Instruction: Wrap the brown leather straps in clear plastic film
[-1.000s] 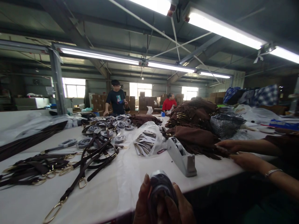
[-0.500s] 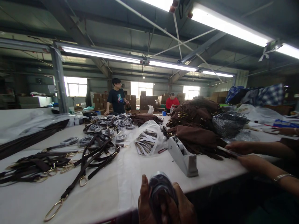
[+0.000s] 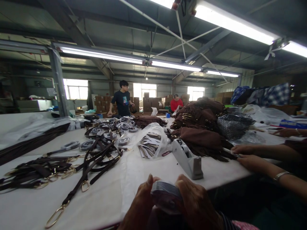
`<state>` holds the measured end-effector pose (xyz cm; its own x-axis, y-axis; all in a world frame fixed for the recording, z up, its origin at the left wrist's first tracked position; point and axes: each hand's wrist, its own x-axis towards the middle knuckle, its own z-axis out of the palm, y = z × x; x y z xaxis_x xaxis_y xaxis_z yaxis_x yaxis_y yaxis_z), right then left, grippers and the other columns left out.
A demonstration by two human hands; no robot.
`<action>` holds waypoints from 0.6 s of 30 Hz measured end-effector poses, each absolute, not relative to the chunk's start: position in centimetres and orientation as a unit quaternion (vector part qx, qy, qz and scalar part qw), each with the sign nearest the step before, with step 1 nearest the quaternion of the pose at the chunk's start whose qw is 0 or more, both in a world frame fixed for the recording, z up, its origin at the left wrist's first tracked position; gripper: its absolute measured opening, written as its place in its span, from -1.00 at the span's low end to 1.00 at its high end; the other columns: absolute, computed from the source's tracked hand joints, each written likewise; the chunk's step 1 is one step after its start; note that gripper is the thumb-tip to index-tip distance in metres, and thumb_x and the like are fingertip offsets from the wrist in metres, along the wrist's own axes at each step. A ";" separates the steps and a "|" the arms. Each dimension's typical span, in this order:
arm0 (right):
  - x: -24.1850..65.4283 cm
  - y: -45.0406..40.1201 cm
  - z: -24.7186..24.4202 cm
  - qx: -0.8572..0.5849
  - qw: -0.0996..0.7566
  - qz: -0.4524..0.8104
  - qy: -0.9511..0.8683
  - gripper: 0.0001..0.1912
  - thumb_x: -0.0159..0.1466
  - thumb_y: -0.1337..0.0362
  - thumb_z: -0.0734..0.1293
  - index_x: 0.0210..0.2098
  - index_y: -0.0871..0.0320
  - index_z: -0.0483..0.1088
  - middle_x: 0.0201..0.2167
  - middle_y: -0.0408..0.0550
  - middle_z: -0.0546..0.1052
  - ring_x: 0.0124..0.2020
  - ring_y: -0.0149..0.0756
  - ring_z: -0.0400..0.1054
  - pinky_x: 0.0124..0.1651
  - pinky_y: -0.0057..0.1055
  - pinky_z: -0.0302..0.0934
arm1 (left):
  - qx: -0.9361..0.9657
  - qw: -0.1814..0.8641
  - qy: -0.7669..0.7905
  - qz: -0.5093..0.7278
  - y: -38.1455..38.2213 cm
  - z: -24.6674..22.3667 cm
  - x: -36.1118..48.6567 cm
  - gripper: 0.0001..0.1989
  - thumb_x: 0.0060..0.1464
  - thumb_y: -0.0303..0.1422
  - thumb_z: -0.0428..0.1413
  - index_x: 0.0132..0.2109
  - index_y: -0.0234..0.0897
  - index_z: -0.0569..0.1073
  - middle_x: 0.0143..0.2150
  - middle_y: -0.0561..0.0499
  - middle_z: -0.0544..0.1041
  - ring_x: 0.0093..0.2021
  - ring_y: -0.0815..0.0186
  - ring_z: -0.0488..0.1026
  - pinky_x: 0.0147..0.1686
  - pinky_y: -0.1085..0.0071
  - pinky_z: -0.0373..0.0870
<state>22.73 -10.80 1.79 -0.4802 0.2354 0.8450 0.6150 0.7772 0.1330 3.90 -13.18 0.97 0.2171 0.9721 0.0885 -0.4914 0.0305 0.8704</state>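
Note:
At the table's near edge, a dark coiled strap wrapped in clear plastic point(image 3: 166, 193) is gripped from both sides. My left hand point(image 3: 141, 202) closes on its left side, thumb pointing up. On its right side my right hand point(image 3: 195, 199) presses with bent fingers; the undersides of both hands are hidden. A grey tape dispenser point(image 3: 189, 159) stands just beyond my right hand. To the left lie loose dark straps with gold-coloured buckles point(image 3: 96, 159), and farther back are several wrapped coils point(image 3: 124, 127).
Brown fringed bags point(image 3: 199, 137) are heaped at the right, near a clear bag of strips point(image 3: 151, 143). A co-worker's hands point(image 3: 249, 156) reach in from the right. Two people stand beyond the white table point(image 3: 100, 198), one in a dark shirt point(image 3: 122, 102), one in red point(image 3: 176, 103).
The wrapped coil has tipped so its edge faces up. My right hand has come up onto its right side, and my left hand has turned around its left.

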 end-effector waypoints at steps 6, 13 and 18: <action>23.9 -7.3 4.6 -0.161 0.332 -0.316 -0.874 -0.78 0.47 0.40 0.13 -0.27 0.18 0.34 -0.43 -0.04 0.45 -0.46 -0.21 0.33 -0.44 -0.28 0.15 | 0.734 0.468 0.331 0.365 -11.0 7.7 1.8 -0.74 0.18 -0.18 0.29 -0.13 -0.30 0.59 -0.26 0.02 0.53 -0.21 0.25 0.41 -0.19 0.38 0.30; 25.0 -2.7 -0.3 -0.268 0.225 -0.180 -0.919 -0.62 0.38 0.17 0.41 0.10 0.23 0.37 0.05 0.18 0.52 -0.02 -0.04 0.45 -0.11 -0.18 0.44 | 0.872 0.172 0.272 0.369 -4.0 0.9 1.9 -0.84 0.31 -0.27 0.15 -0.20 -0.27 0.50 -0.13 -0.14 0.55 -0.01 0.12 0.41 0.08 0.18 0.36; 26.2 -2.6 -1.4 -0.313 0.167 -0.005 -0.935 -0.55 0.38 0.30 0.37 0.24 0.01 0.36 0.21 0.04 0.41 0.15 -0.13 0.38 0.17 -0.17 0.37 | 0.865 0.203 0.284 0.359 -2.1 -3.6 0.8 -0.85 0.28 -0.28 0.19 -0.10 -0.25 0.50 0.07 -0.21 0.56 0.27 0.04 0.36 0.25 0.07 0.32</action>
<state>26.22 -2.59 -1.36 -0.7482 0.5836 0.3156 0.5867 0.8041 -0.0958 0.78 -2.13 -3.56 0.5805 0.6380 0.5059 0.3465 -0.7558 0.5556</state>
